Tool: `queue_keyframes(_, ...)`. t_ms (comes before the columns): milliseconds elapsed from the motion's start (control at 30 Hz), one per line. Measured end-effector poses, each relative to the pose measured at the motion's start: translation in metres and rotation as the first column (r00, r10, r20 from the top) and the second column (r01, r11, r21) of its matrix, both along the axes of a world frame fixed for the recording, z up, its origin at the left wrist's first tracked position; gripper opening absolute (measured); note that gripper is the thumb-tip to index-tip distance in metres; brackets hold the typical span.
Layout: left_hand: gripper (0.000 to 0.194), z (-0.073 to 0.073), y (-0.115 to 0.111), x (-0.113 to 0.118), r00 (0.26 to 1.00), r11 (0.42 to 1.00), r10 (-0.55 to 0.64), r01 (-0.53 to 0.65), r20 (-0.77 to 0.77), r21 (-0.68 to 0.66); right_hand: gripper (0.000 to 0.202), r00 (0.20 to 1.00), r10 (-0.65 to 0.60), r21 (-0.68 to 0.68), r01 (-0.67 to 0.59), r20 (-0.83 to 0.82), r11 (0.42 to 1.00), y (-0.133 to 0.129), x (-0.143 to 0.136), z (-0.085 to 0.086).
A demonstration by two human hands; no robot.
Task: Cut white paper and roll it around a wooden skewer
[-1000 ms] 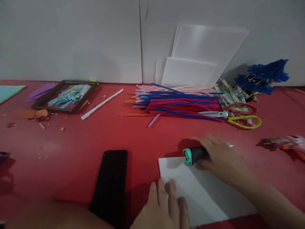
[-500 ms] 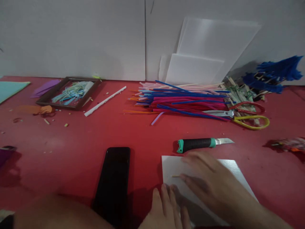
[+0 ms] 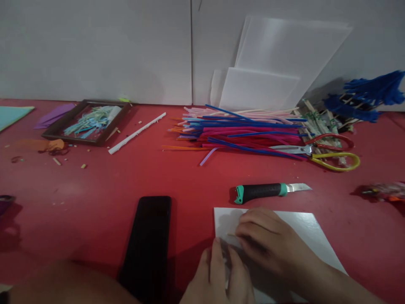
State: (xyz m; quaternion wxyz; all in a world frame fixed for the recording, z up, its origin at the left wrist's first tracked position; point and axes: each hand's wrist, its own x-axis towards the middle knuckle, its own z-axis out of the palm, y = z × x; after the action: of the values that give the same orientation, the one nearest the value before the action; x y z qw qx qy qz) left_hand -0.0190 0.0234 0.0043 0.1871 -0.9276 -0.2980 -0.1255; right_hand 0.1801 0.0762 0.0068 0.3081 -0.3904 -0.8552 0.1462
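A white board (image 3: 303,228) lies on the red tabletop in front of me. My right hand (image 3: 272,240) is closed over it, fingers curled together around a thin, pale yellow stick (image 3: 231,234). Only the stick's short left end shows; the rest is hidden by the fingers. My left hand (image 3: 218,274) lies at the board's lower left edge, fingers extended and apart, with the index fingertip just below the stick. Beyond the board is a utility knife (image 3: 262,192), its blade out and pointing right. To the left, a black phone (image 3: 147,245) lies flat.
Coloured pipe cleaners (image 3: 249,128) lie in a pile at the back, with scissors (image 3: 303,150) on their right end. White sheets (image 3: 291,50) lean on the wall. A brown frame (image 3: 52,134) holding paper shreds and a white strip (image 3: 137,133) are farther left. Blue fringed pieces (image 3: 373,95) stand at right.
My right hand's fingers have curled in more tightly at the stick. My left hand has shifted slightly, its index finger reaching a little farther up the board. The view has moved slightly.
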Motion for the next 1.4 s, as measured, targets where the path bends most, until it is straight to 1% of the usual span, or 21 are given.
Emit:
queue_keyframes(100,0.031,-0.013,-0.003,-0.003,1.000,0.998,-0.007,0.006,-0.016,-0.067,0.015,1.000,0.011,0.008,-0.011,0.005,1.000,0.001,0.000,-0.001)
queue_keyframes(167,0.035,-0.018,-0.004,-0.005,1.000,0.996,-0.008,0.005,-0.027,-0.085,0.017,1.000,0.013,0.006,-0.013,0.010,1.000,0.001,0.001,-0.001)
queue_keyframes(233,0.035,-0.015,-0.002,-0.004,1.000,0.997,-0.005,0.004,-0.016,-0.071,0.019,1.000,0.014,0.013,-0.014,0.016,1.000,0.002,0.002,-0.001)
queue_keyframes(367,0.027,0.001,0.008,0.004,0.999,1.000,0.016,-0.016,0.044,-0.012,0.021,0.999,0.020,0.016,-0.021,0.031,1.000,0.002,0.003,0.000)
queue_keyframes(467,0.025,0.007,0.013,0.007,0.998,1.000,0.002,-0.003,0.061,0.021,0.023,0.999,0.023,0.012,-0.023,0.043,1.000,0.002,0.004,0.000)
queue_keyframes(567,0.026,0.006,0.013,0.006,0.998,1.000,0.000,0.000,0.065,0.010,0.024,0.999,0.023,0.005,-0.023,0.048,1.000,0.001,0.003,-0.001)
queue_keyframes(767,0.021,0.003,0.011,0.005,0.998,1.000,-0.020,0.021,0.059,-0.019,0.023,0.999,0.013,0.004,-0.013,0.038,1.000,0.001,0.001,0.000)
queue_keyframes(933,0.023,0.003,0.013,0.006,0.997,1.000,-0.003,0.002,0.080,0.006,0.022,0.999,0.015,0.012,-0.016,0.037,1.000,0.002,0.001,0.001)
queue_keyframes(1167,0.021,0.003,0.014,0.007,0.996,1.000,-0.015,0.013,0.091,0.020,0.026,0.999,0.005,0.025,-0.006,0.046,1.000,0.002,0.000,0.000)
queue_keyframes(1400,0.020,0.000,0.014,0.006,0.995,0.999,-0.032,0.029,0.092,0.028,0.024,0.999,0.002,0.029,-0.003,0.046,1.000,0.001,0.001,-0.002)
